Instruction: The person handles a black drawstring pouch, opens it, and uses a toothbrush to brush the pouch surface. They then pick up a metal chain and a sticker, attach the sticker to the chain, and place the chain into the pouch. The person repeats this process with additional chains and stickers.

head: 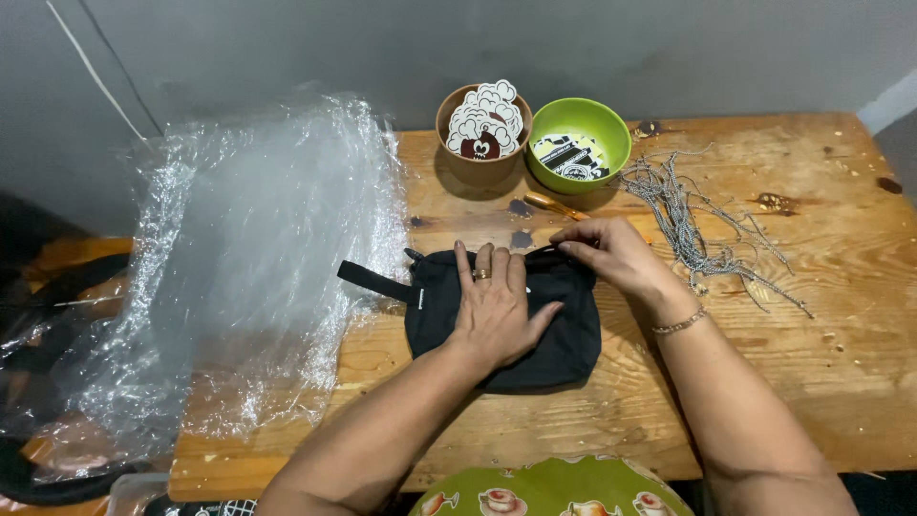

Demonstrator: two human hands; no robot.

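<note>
On the wooden counter [764,382], just in front of the brown bowl [458,162] and green bowl [611,134], lies a soft black fabric pouch [573,334], long axis running left to right. Her left hand [492,311] rests flat on it, fingers spread, gripping nothing. Her right hand [611,253] pinches its top edge, likely the zipper, nearer the tangled ball chains [688,220]. Crinkly clear plastic wrap [248,268] lies beside its strap.

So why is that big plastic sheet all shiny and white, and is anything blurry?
In the head view, light glints off the crinkled plastic sheet, giving white glare patches. The left hand and right hand on the black pouch look sharp, not blurred. The bowls cast soft shadows on the wooden table, and the table edges bow slightly, a wide-lens effect.
</note>
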